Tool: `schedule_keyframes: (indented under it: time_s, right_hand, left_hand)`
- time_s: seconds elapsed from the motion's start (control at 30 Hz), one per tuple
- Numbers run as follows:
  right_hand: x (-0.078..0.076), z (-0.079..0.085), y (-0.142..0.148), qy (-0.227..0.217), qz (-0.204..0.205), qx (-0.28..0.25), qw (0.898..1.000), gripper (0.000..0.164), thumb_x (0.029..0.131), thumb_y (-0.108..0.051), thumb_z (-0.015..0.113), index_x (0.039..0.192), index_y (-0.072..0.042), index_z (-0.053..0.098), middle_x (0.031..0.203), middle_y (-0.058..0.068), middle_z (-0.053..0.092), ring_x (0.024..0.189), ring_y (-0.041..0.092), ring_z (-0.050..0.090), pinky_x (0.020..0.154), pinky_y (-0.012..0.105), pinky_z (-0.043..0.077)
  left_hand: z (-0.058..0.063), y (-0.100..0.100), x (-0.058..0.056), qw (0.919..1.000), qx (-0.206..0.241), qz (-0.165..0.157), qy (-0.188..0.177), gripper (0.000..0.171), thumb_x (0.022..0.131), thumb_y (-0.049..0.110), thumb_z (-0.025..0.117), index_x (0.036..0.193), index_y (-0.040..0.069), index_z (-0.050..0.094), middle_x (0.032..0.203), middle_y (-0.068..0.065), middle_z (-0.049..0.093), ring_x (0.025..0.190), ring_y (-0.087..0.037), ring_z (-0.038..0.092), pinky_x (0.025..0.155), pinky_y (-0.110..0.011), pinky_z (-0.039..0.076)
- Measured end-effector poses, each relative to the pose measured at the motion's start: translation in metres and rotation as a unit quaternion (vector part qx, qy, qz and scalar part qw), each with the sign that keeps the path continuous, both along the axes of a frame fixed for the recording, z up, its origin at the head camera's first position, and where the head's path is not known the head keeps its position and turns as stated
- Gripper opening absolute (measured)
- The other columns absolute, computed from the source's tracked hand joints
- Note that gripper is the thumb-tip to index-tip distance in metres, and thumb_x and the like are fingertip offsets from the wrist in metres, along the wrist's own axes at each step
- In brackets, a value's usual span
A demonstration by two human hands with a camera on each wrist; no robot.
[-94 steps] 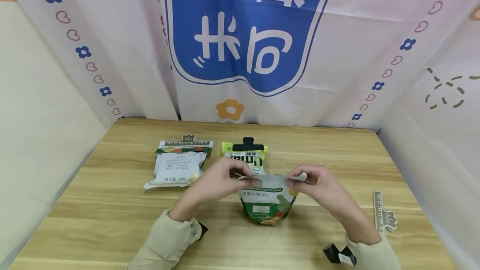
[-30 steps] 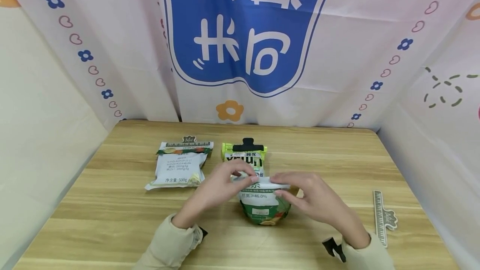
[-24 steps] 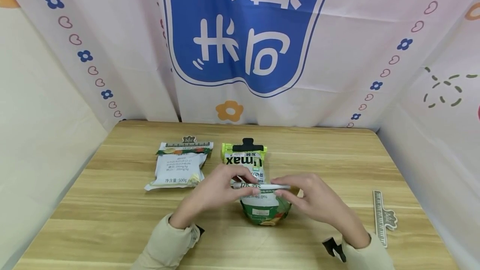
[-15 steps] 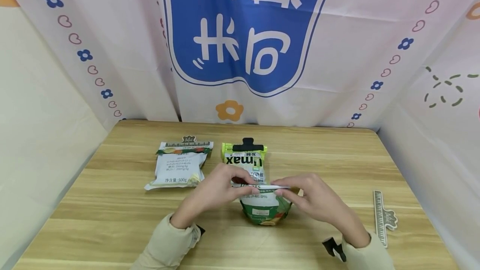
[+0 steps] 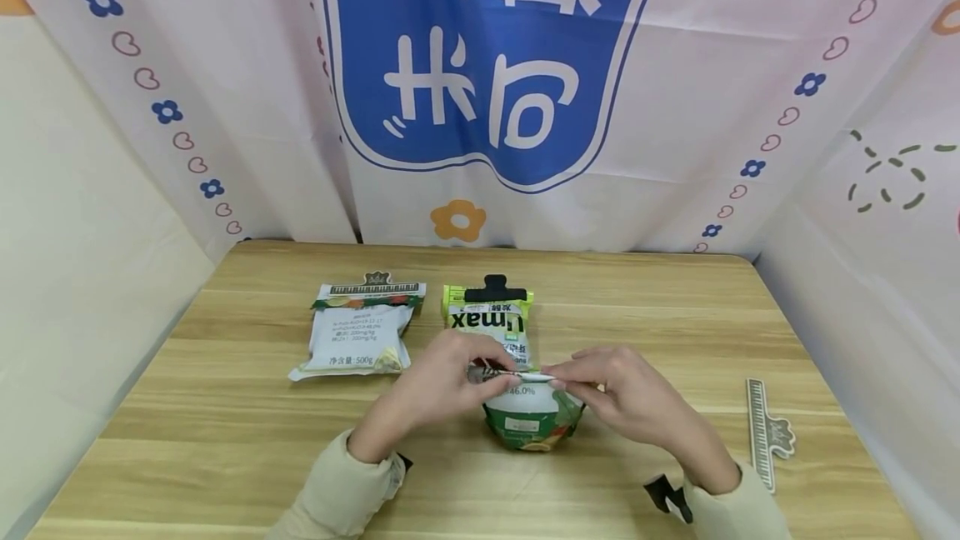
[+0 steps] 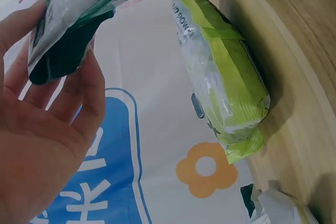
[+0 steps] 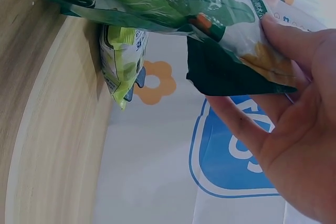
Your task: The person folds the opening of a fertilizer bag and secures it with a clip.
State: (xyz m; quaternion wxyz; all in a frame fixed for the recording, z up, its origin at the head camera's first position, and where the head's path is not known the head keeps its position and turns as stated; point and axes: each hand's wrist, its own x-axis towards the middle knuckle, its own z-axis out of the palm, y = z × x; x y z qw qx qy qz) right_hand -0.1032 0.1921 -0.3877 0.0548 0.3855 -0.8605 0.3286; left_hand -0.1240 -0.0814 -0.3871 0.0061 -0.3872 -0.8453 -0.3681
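Note:
A green and white fertilizer bag (image 5: 532, 419) stands on the wooden table in the head view, its top edge folded over. My left hand (image 5: 453, 369) pinches the left part of that fold between thumb and fingers. At the right part, my right hand (image 5: 618, 390) pinches the same fold. Both wrist views show the bag's dark green side gusset hanging between thumb and fingers, by the left hand (image 6: 52, 114) and by the right hand (image 7: 299, 108). Just behind stands a yellow-green Umax bag (image 5: 491, 327) with a black clip (image 5: 495, 290) on its top.
A white bag marked 500g (image 5: 356, 340) lies at the left, closed by a patterned clip (image 5: 375, 284). Another patterned clip (image 5: 767, 432) lies loose on the table (image 5: 660, 307) at the right. A printed curtain (image 5: 675, 123) hangs behind the table.
The bag's top edge has been folded down and now sits lower, uncovering more of the Umax bag behind. Both hands have drawn closer together along the fold.

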Motion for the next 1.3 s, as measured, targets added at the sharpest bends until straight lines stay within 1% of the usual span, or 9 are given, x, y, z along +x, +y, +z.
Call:
schedule_keyframes:
  time_s: [0.13,0.37,0.53,0.6,0.67,0.77,0.9,1.13,1.3]
  right_hand:
    - [0.001,0.001,-0.001,0.008,0.000,0.006,1.000,0.025,0.091,-0.004,0.078,0.113,-0.014,0.083,0.110,-0.004,0.082,0.074,-0.008,0.063,0.094,0.045,0.063]
    - [0.001,0.002,-0.001,0.006,0.007,0.003,1.000,0.023,0.094,-0.007,0.077,0.114,-0.014,0.082,0.108,-0.004,0.083,0.083,-0.003,0.072,0.094,0.044,0.063]
    - [0.001,0.002,-0.001,-0.009,0.008,0.005,1.000,0.023,0.095,-0.008,0.076,0.116,-0.015,0.082,0.110,-0.005,0.082,0.085,-0.003,0.073,0.100,0.049,0.060]
    - [0.000,0.002,-0.001,-0.011,0.012,0.005,1.000,0.024,0.095,-0.008,0.075,0.117,-0.014,0.081,0.111,-0.004,0.082,0.084,-0.003,0.072,0.095,0.045,0.063]
    - [0.000,0.002,-0.001,-0.018,0.013,0.004,1.000,0.024,0.095,-0.007,0.075,0.117,-0.014,0.081,0.110,-0.004,0.082,0.075,-0.007,0.065,0.081,0.035,0.064]
    - [-0.001,0.002,-0.001,-0.027,0.012,0.004,1.000,0.023,0.096,-0.008,0.074,0.117,-0.015,0.081,0.109,-0.002,0.083,0.068,-0.008,0.054,0.065,0.023,0.056]
    - [-0.002,0.003,0.000,-0.054,0.005,0.005,0.999,0.022,0.098,-0.011,0.073,0.118,-0.015,0.081,0.110,0.000,0.082,0.069,-0.006,0.056,0.061,0.019,0.052]
    - [0.000,0.003,0.001,-0.094,-0.017,-0.001,0.995,0.019,0.102,-0.021,0.071,0.117,-0.017,0.081,0.115,0.000,0.081,0.088,0.000,0.073,0.068,0.020,0.059]
    - [0.000,0.002,0.001,-0.104,-0.023,-0.002,0.994,0.020,0.103,-0.026,0.070,0.118,-0.018,0.081,0.117,-0.001,0.081,0.088,0.000,0.072,0.071,0.021,0.061]
  left_hand:
    - [-0.005,0.010,0.003,0.9994,0.023,-0.009,0.023,0.015,0.095,0.028,0.080,0.105,0.017,0.083,0.101,0.005,0.081,0.092,-0.004,0.072,0.082,-0.020,0.058]
    - [-0.012,0.022,0.009,0.9942,0.083,-0.002,0.069,0.012,0.095,0.019,0.079,0.105,0.014,0.083,0.101,0.001,0.082,0.093,-0.011,0.075,0.085,-0.023,0.060]
    - [-0.014,0.027,0.013,0.9829,0.080,0.034,0.162,0.005,0.090,0.015,0.083,0.095,0.015,0.085,0.085,0.004,0.081,0.084,-0.011,0.071,0.079,-0.023,0.058]
    - [-0.015,0.028,0.014,0.9818,0.078,0.048,0.166,0.005,0.089,0.016,0.084,0.094,0.015,0.085,0.084,0.004,0.080,0.084,-0.011,0.071,0.081,-0.025,0.058]
    - [-0.014,0.026,0.014,0.9882,0.079,0.046,0.123,0.006,0.090,0.017,0.083,0.096,0.016,0.085,0.088,0.003,0.081,0.088,-0.011,0.073,0.083,-0.026,0.059]
    - [-0.012,0.017,0.009,0.9961,0.084,0.024,0.006,0.015,0.094,0.022,0.080,0.106,0.016,0.084,0.103,0.001,0.083,0.099,-0.012,0.076,0.091,-0.027,0.061]
    - [-0.018,0.000,0.000,0.9898,0.047,0.000,-0.134,0.034,0.095,0.034,0.080,0.126,0.021,0.078,0.126,0.004,0.078,0.113,-0.011,0.074,0.097,-0.028,0.058]
    - [-0.035,-0.011,-0.011,0.9684,0.034,-0.036,-0.245,0.043,0.094,0.036,0.080,0.136,0.036,0.070,0.139,0.010,0.071,0.131,-0.011,0.065,0.110,-0.034,0.051]
    - [-0.046,-0.011,-0.014,0.9516,0.059,-0.064,-0.295,0.047,0.092,0.028,0.083,0.137,0.028,0.070,0.137,0.005,0.073,0.120,-0.011,0.069,0.105,-0.029,0.054]
